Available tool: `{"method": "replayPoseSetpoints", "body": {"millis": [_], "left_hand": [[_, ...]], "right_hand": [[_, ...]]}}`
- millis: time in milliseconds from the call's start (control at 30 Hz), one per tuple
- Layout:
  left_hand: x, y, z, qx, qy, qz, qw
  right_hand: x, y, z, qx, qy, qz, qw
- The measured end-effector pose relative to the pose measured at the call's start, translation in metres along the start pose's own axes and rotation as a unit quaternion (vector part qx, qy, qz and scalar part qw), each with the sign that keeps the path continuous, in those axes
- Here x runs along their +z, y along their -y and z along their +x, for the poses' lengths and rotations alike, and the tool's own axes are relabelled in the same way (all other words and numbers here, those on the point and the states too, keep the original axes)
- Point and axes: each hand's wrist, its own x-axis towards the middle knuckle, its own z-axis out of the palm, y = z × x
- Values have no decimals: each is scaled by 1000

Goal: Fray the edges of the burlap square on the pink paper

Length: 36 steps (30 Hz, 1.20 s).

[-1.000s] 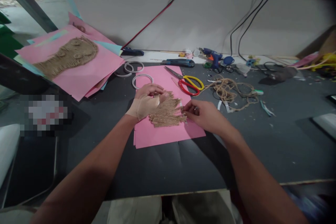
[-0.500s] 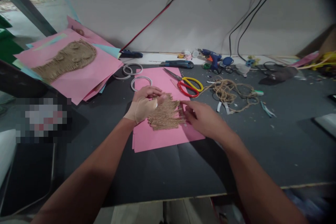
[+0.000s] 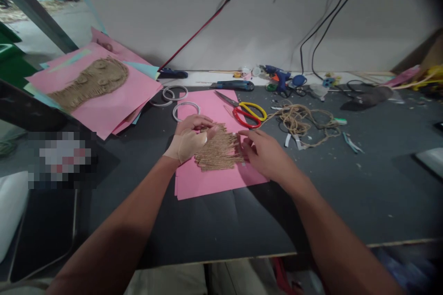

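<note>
Snugly, the taped left hand [image 3: 188, 140] curls its fingers over the jute twine fringe [image 3: 218, 153]; the right hand's [image 3: 262, 154] spread fingertips touch its edge.

Fringed jute twine strands [image 3: 218, 150] lie on pink paper [image 3: 211, 186].

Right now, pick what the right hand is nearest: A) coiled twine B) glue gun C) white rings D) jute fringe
D: the right hand sits at the edge of the jute fringe on the pink paper.
</note>
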Motion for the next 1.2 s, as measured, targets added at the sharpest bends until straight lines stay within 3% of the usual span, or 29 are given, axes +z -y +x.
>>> {"method": "replayPoseSetpoints", "body": {"millis": [367, 633, 867, 1200], "left_hand": [[-1, -2, 2, -40, 12, 7, 999], [2, -6, 1, -36, 10, 6, 999], [3, -9, 1, -31, 17, 22, 999], [5, -12, 0, -31, 32, 46, 998]], "right_hand": [[7, -8, 6, 5, -34, 78, 996], [10, -6, 4, -15, -41, 14, 999], [7, -2, 4, 1, 5, -47, 999], [4, 3, 6, 14, 11, -46, 999]]}}
